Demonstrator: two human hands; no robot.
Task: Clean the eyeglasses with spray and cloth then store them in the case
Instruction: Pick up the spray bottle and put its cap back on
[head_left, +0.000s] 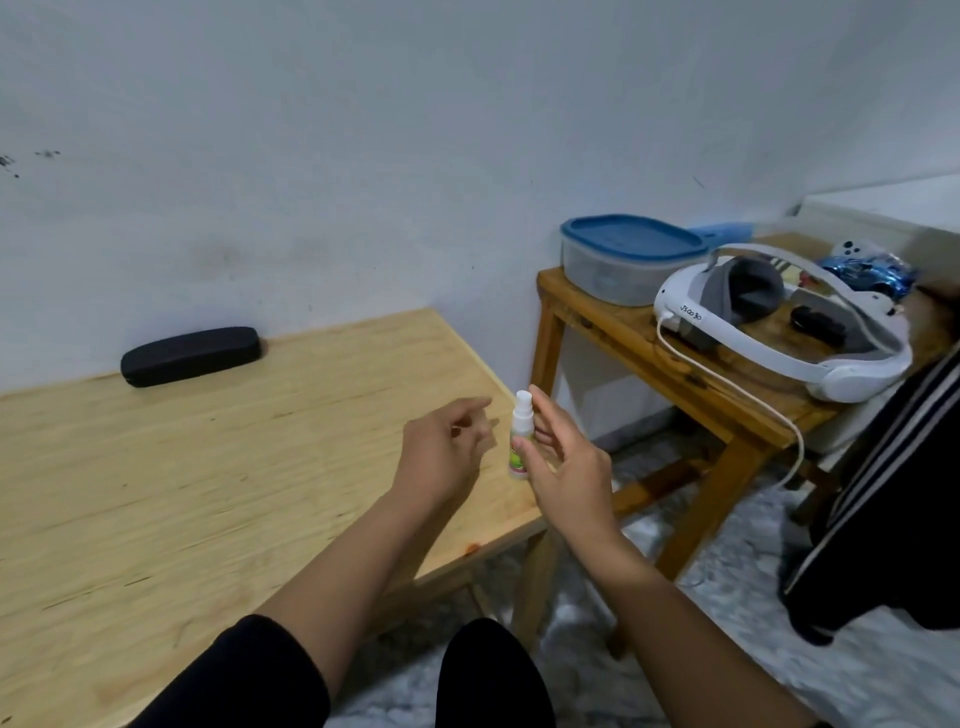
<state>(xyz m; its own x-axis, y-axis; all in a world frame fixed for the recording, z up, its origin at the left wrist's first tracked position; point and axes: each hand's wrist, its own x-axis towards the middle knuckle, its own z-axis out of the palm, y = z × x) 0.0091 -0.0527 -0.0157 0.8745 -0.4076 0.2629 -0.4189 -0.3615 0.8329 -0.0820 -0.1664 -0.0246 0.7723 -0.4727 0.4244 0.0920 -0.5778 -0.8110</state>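
Spray bottle (521, 437): small, white, green label, upright, near right front corner of light wooden table (208, 467). Eyeglass case (190, 355): black, closed, flat at table's far edge by wall.

The person wore a black top; its left sleeve (244, 675) was pushed up above the elbow and ended in a soft rounded cuff, well back from the left hand (441, 452); the forearm below it was bare; behind the right hand (566, 467) the forearm was bare too; no ring, watch or band showed; a knee (493, 675) in black cloth showed between the arms.
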